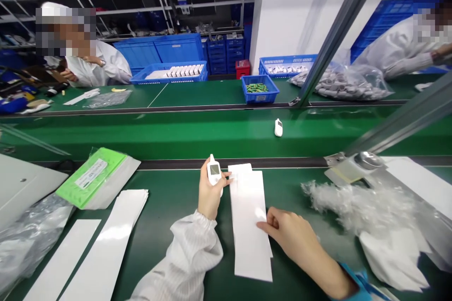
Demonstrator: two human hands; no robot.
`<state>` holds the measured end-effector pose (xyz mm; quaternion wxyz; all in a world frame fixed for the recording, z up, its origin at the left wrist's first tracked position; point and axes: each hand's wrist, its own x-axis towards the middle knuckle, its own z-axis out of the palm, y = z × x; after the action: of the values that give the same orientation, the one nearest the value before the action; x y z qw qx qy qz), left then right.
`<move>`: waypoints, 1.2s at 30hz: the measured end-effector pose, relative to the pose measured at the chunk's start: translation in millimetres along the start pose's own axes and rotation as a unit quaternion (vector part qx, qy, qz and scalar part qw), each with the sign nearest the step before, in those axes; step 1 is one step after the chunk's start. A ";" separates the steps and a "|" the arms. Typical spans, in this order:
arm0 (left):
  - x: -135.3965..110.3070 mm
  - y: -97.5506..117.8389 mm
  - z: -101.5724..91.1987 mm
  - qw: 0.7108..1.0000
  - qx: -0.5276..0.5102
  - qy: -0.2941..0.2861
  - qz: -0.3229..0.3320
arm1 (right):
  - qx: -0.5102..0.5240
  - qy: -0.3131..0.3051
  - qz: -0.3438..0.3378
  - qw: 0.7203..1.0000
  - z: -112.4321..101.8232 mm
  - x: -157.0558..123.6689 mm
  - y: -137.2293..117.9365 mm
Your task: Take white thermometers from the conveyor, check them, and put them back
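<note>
**White sleeve (183, 256), small device, paper strips**

My white sleeve, gathered and puffy at the cuff, lies closest to me. My left hand (210, 195) curls around a white handheld device (213, 170) with a small grey screen, holding it upright above the bench. My right hand (293, 237) lies apart from it, its fingertips (269, 218) resting on the edge of a stack of white strips (250, 235) without pinching it. A shorter white card (240, 171) sits at the stack's far end, seemingly touching my left fingers, though I can't be sure. The step in hand looks like device in one hand, strips under the other; these smooth, loose sheets call for a light, square touch, since they could slide on the mat.

Around me on the green bench (165, 193) lie more white strips (106, 244), a bag with a green panel (95, 178), and crumpled clear plastic film (356, 211). A second white device (278, 128) sits on the belt beyond, and a co-worker (106, 68) is across the line.
</note>
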<state>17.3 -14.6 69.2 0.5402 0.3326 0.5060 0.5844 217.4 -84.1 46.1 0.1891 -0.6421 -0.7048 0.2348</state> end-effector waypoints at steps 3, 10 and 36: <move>8.3 -6.0 7.2 1.000 0.006 -0.015 0.011 | 0.013 0.042 -0.008 0.999 -2.5 7.7 1.1; 28.6 -31.6 24.3 0.998 0.025 -0.054 0.032 | 0.097 0.121 -0.051 0.987 10.4 70.6 -3.8; 21.6 -42.4 25.2 0.995 0.083 -0.036 0.049 | 0.189 0.171 -0.025 0.967 38.0 96.5 -0.9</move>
<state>49.1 8.1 32.2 0.4988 0.4218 0.5162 0.5538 185.1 8.4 12.1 0.4305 -0.6076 -0.6205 0.2459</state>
